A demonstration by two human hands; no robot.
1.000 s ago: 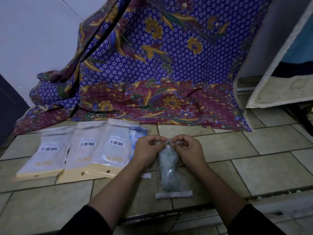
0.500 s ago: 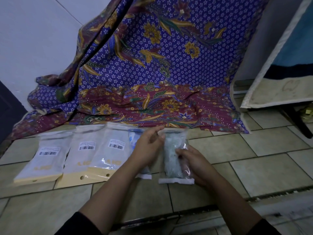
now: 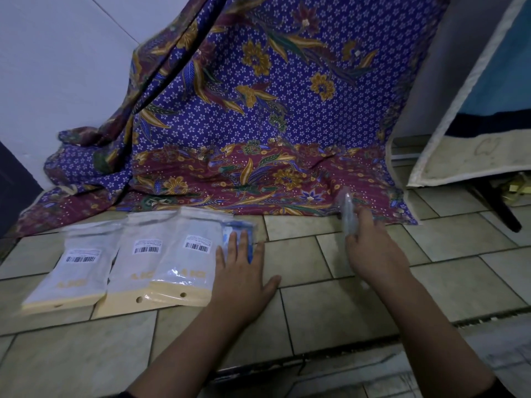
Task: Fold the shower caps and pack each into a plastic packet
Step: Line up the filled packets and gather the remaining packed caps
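Note:
My right hand [image 3: 370, 251] holds a clear plastic packet [image 3: 347, 211] with a folded shower cap inside, lifted edge-on near the hem of the patterned cloth. My left hand [image 3: 240, 277] lies flat with straight fingers on the floor, its fingertips on a blue packet [image 3: 230, 229] at the right end of a row. Three white packets with barcode labels [image 3: 83, 268] [image 3: 138, 262] [image 3: 186, 259] lie overlapping to the left of that hand.
A purple and maroon floral cloth [image 3: 258, 124] hangs from the wall and spreads onto the tiled floor [image 3: 459, 268]. A leaning board with a pale edge [image 3: 471, 156] stands at the right. A step edge [image 3: 316, 357] runs across near me.
The right hand carried the filled packet up and to the right, away from the left hand. The left hand let go of it and went down flat onto the blue packet.

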